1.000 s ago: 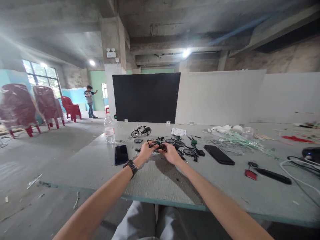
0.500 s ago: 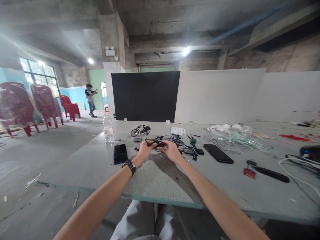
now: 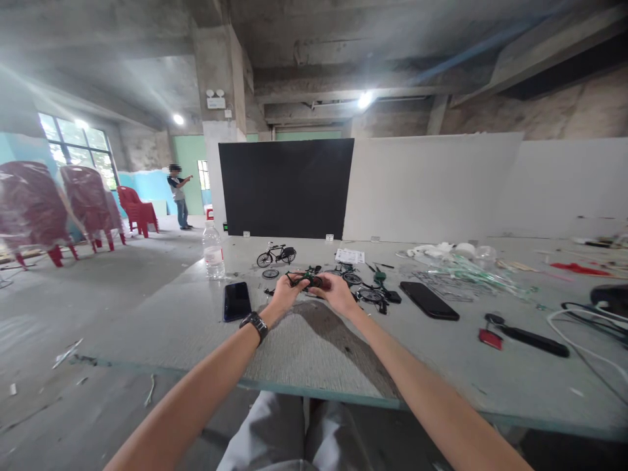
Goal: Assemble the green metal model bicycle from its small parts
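Note:
Both my hands meet at the middle of the table. My left hand [image 3: 287, 293] and my right hand [image 3: 338, 294] pinch a small green-and-black model bicycle frame [image 3: 307, 281] between their fingers, partly hiding it. A finished black miniature bicycle [image 3: 276, 256] stands just beyond my left hand. Loose model wheels [image 3: 352, 278] and small black parts lie beyond and to the right of my right hand. A black smartphone [image 3: 237, 301] lies left of my left hand, and a second one [image 3: 429, 301] lies further right.
A water bottle [image 3: 214, 254] stands at the table's left edge. Plastic sprues [image 3: 466, 278], a paper leaflet [image 3: 350, 256], a black-handled tool [image 3: 527, 341] and cables [image 3: 579, 327] lie on the grey table [image 3: 441, 373]. A person [image 3: 178, 196] stands far off near red chairs [image 3: 138, 210].
My hands still hold the model frame, with only slight shifts in their grip. The view has tilted a little, and the distant person has turned slightly.

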`<state>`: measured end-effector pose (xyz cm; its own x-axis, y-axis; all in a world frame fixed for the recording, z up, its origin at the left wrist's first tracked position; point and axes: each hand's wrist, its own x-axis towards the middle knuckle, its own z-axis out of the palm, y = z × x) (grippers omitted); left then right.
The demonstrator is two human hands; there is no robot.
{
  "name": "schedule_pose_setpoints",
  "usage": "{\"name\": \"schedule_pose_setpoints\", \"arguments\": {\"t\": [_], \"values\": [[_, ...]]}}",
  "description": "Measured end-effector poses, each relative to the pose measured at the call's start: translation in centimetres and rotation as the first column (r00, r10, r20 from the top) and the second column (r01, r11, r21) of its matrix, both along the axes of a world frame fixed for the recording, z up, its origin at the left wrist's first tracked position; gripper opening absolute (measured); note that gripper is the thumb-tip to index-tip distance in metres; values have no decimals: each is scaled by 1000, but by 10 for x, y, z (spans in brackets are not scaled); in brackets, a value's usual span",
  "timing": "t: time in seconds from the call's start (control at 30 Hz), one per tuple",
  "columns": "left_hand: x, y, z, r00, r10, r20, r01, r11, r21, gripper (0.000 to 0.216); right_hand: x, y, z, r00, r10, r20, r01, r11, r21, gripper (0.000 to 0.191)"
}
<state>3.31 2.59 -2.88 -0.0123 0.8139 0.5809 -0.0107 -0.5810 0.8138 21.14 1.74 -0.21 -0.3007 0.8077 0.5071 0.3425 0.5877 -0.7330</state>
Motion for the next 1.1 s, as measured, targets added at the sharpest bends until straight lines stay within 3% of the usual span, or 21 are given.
{"name": "schedule_pose_setpoints", "arguments": {"t": [0.2,0.6,0.87,1.1], "values": [[0,-5,2,1000,-9,-14,9,1000,0,15,4,-4,6,990,-47,134,41,998,47,44],[-1,-7,0,996,-59,-72,60,998,7,27,3,-10,13,965,-73,253,36,988,147,44],[0,-8,1,995,-47,-88,49,999,20,22,2,-5,8,951,-97,292,55,988,147,47],[0,-9,2,998,-4,-69,5,1000,18,19,-1,-5,4,971,-75,228,51,992,112,48]]}}
